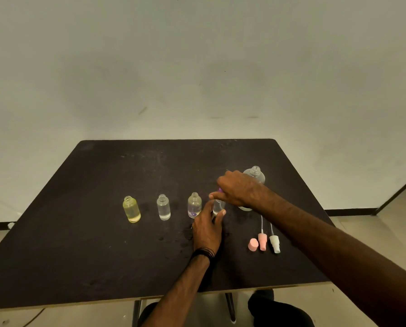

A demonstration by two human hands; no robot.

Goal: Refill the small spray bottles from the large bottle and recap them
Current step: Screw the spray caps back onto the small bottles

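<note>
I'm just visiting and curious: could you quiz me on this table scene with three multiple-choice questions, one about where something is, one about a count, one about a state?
1. Where does the large bottle stand?
A. behind the right hand
B. at the table's left edge
C. on the floor

2. How many small bottles stand uncapped left of the hands?
A. one
B. three
C. five

3. What is the left hand doing?
A. lying flat
B. holding a small bottle
C. lifting a pink cap

Answers: 1 A, its neck shows past the knuckles. 2 B, all have bare threaded necks. 3 B, fingers wrap its clear body.
</note>
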